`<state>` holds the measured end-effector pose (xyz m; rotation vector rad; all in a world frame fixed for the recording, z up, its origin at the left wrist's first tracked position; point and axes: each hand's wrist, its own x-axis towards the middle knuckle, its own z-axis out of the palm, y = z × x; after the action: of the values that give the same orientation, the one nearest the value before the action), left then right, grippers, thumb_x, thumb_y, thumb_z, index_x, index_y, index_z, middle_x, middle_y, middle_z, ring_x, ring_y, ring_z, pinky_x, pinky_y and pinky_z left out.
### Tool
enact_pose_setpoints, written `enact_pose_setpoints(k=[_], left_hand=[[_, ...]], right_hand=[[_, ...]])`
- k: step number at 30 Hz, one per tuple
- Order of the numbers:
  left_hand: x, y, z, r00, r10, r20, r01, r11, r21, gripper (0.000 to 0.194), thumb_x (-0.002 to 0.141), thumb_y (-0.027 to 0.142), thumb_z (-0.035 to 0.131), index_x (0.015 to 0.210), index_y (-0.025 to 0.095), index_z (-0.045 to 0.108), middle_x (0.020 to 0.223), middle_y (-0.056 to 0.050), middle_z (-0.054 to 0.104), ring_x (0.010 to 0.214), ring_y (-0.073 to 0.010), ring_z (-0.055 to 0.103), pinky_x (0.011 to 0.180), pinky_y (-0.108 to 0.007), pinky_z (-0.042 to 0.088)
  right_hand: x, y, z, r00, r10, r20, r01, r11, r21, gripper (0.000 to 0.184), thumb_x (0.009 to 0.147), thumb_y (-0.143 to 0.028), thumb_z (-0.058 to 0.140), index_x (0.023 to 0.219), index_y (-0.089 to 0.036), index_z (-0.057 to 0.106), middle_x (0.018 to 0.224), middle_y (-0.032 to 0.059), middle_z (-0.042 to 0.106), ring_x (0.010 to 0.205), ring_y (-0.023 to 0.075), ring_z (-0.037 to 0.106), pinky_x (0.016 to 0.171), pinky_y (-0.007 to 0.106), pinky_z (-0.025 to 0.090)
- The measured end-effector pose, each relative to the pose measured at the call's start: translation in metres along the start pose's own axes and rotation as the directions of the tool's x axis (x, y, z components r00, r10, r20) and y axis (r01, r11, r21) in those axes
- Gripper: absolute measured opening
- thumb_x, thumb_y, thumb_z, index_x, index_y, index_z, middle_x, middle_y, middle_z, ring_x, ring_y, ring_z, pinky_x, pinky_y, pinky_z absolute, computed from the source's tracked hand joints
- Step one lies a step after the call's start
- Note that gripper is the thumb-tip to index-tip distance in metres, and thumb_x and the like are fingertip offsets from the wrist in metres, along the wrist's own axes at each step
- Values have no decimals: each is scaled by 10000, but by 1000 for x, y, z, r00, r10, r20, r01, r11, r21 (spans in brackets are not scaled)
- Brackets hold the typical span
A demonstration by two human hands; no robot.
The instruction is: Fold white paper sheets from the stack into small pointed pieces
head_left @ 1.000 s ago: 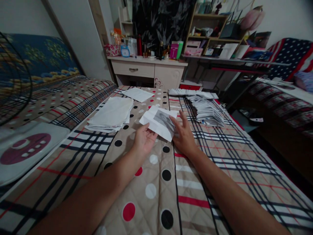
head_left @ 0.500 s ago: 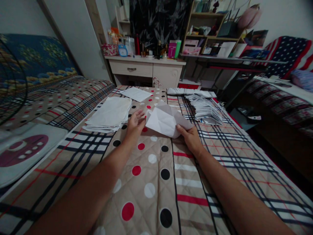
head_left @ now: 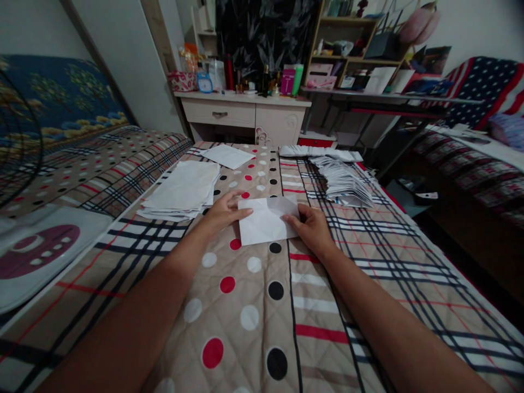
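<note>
A white sheet of paper [head_left: 266,222], folded into a rough rectangle with faint creases, is held between both hands above the patterned bedspread [head_left: 233,338]. My left hand [head_left: 224,212] pinches its left edge, thumb on the near face and fingers behind. At the right edge, my right hand [head_left: 311,226] grips it with the thumb laid across the front; those fingertips are partly hidden behind the paper. Left of my left hand lies a stack of flat white papers [head_left: 184,185]. Beyond my right hand fans out a pile of folded papers [head_left: 346,183].
Farther back on the bed lie a separate white sheet [head_left: 228,156] and a long white bundle [head_left: 319,153]. A white bag with a purple print [head_left: 45,245] rests at the left. Behind the bed stands a white dresser [head_left: 241,112] with bottles and boxes on top.
The paper has gone from a loose, partly opened shape to a flatter rectangle, lower and nearer. My left hand has closed on its left edge; my right hand has kept hold.
</note>
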<state>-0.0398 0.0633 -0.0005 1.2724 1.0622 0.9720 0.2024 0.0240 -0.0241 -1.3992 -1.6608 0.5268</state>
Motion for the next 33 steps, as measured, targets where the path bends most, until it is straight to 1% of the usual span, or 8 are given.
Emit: enact_pose_setpoints(k=[2,4,7,12,16,23,28,33], left_hand=[[1,-9,5,998,61,29,-61,998,-20,754,563,157,827,1263,190,547,1089,-97,680,848,-193,675,709,-283,538],[2,-17,11,990,143,1,-143,990,-14,726,563,94,787,1250,188,571,1089,-89,679,821,-172,667,686,-257,530],[3,-23,19,956,283,-71,-281,959,37,636,575,38,731,1183,199,643,1109,-70,675,846,-157,652,700,-231,516],[4,-23,19,940,327,-97,-323,945,53,573,602,59,712,1157,196,674,1047,-54,687,782,-146,632,652,-220,492],[4,-24,16,926,359,-119,-349,932,99,558,602,57,704,1144,189,685,1048,-46,684,747,-128,611,622,-203,460],[2,-25,19,895,444,-43,-435,890,135,519,609,74,713,1113,199,704,1123,-66,695,895,-183,646,799,-282,501],[-2,-24,23,878,472,-79,-427,847,316,288,606,218,799,889,182,757,917,-71,738,846,-223,656,814,-341,505],[-6,-19,23,855,517,-38,-463,795,392,161,646,324,790,684,185,717,740,-39,702,725,-192,619,730,-313,489]], right_hand=[[1,3,2,997,-30,-66,28,999,-29,234,735,-356,728,873,-180,655,854,38,646,740,177,560,637,287,446],[3,7,5,991,-8,-133,14,999,43,473,675,-357,784,1090,-194,625,1095,88,648,896,226,607,742,344,502],[5,8,6,987,111,-114,-76,959,273,643,664,-366,799,1230,-198,543,1138,112,663,957,247,645,801,386,532],[5,1,0,974,206,91,-222,820,528,547,634,-366,824,1099,-180,605,976,83,731,835,222,684,733,345,546],[4,-3,1,965,255,64,-236,736,635,501,631,-383,819,1055,-197,628,901,48,742,744,186,675,667,295,523],[0,-6,13,962,268,-58,-180,777,604,270,632,-376,771,778,-172,673,724,10,691,610,147,579,568,259,444],[-5,-9,10,976,214,-50,-143,791,595,216,613,-349,773,690,-189,651,663,-15,647,575,132,536,543,249,417],[-8,-11,8,980,200,-27,-148,805,574,228,610,-366,771,707,-191,663,672,-5,654,580,143,537,539,257,421]])
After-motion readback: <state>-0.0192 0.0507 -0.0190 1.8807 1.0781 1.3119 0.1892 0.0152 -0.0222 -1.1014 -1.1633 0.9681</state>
